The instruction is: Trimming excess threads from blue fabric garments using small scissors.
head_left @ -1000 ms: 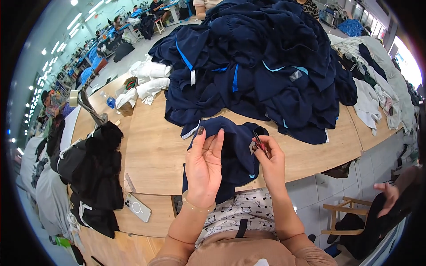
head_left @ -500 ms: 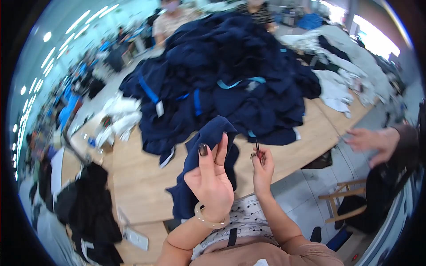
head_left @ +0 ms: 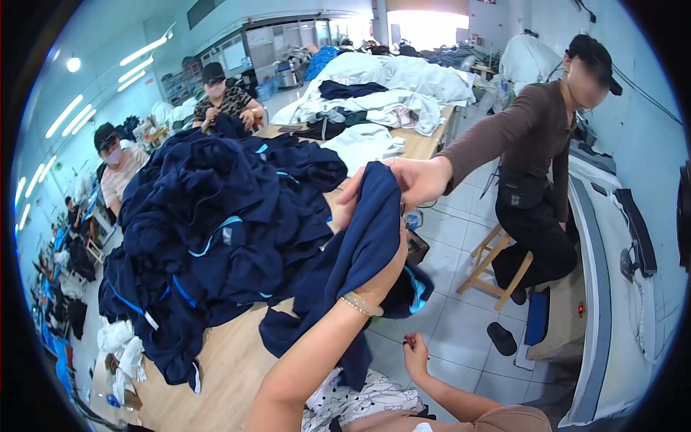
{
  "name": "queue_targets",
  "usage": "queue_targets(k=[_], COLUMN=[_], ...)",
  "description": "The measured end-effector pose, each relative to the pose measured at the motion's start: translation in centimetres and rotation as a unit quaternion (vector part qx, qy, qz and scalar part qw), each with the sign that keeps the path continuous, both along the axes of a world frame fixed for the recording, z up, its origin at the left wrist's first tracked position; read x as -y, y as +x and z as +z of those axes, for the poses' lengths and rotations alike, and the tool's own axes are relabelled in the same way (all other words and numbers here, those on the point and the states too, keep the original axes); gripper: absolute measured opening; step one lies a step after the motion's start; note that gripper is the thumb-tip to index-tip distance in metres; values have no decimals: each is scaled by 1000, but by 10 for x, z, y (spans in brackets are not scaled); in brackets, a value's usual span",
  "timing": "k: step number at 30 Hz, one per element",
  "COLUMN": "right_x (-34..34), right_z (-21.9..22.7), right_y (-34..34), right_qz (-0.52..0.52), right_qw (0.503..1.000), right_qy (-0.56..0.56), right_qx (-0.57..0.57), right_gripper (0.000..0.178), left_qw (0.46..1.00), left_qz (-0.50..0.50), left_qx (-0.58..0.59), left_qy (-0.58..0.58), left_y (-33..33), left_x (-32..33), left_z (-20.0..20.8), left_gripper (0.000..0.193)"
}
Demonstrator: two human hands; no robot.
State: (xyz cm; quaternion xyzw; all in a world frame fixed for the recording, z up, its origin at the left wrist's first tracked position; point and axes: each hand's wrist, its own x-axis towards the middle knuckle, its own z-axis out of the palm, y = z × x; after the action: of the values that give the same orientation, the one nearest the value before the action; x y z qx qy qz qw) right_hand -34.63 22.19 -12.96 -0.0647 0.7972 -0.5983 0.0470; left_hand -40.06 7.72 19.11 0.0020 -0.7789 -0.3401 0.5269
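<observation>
Garment (head_left: pixel 363 234), navy, drapes over left hand (head_left: pixel 389 275); can't tell its grip. Co-worker's hand (head_left: pixel 426 180) touches the top. Right hand (head_left: pixel 415 358) clamps red tool (head_left: pixel 411 342).

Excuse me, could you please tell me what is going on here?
The person's left hand, partly hidden by cloth, holds up a navy garment. A co-worker's hand reaches in at its upper end. The right hand, held low, grips something small and red. A pile of navy clothes lies on the wooden table, with two other people beyond it.
</observation>
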Motion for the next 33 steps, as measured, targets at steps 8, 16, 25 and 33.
queue_targets(k=[8, 16, 25, 33], right_x=[13, -5, 17, 91], right_z=[-2, -41, -59, 16], right_y=[-1, -18, -3, 12], right_qz=[6, -64, -25, 76], right_qw=[1000, 998, 998, 992], right_qy=[-1, 14, -2, -35], right_qx=[-17, 18, 60, 93], right_gripper=[19, 15, 17, 21], left_qw=[995, 947, 949, 880], left_qz=[42, -163, -304, -329], left_qx=[14, 114, -84, -214], left_qy=[-92, -254, 24, 268], left_y=[-65, -58, 118, 189], left_x=[-17, -51, 15, 28], left_z=[10, 34, 84, 93], left_gripper=[39, 36, 52, 49])
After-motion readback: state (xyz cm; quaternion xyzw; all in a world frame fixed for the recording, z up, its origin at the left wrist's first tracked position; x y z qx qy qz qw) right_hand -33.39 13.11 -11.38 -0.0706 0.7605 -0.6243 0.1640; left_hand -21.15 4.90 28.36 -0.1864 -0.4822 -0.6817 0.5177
